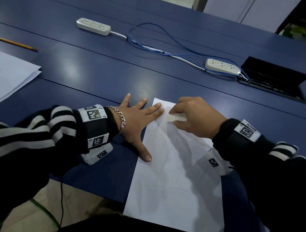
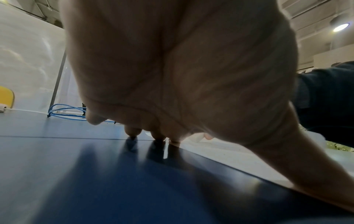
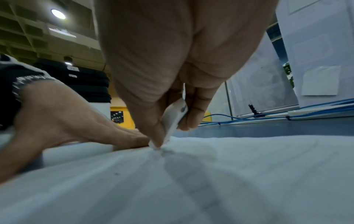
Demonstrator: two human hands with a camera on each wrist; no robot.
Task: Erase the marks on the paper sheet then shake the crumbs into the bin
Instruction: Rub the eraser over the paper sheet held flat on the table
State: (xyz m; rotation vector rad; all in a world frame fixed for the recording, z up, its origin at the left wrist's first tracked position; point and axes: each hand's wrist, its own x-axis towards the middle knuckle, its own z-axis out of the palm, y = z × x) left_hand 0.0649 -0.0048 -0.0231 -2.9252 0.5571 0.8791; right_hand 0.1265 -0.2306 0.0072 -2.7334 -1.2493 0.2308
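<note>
A white eraser (image 3: pixel 175 119) is pinched btwn thumb & fingers of the right hand (image 1: pixel 195 116), its tip pressed to the paper sheet (image 1: pixel 175 184) near the far edge. The sheet is pinned by the left hand (image 1: pixel 138 120), fingers spread flat, at its left edge. The sheet lies on a blue table (image 1: pixel 96 68), overhanging the near edge; a pencil (image 1: pixel 16 44) is seen far left.

A white rectangular paper sheet (image 1: pixel 175 184) lies on the blue table (image 1: pixel 96 72), overhanging its near edge; a yellow wooden pencil (image 1: pixel 16 44) lies far left, behind a white paper stack (image 1: pixel 3 75).
</note>
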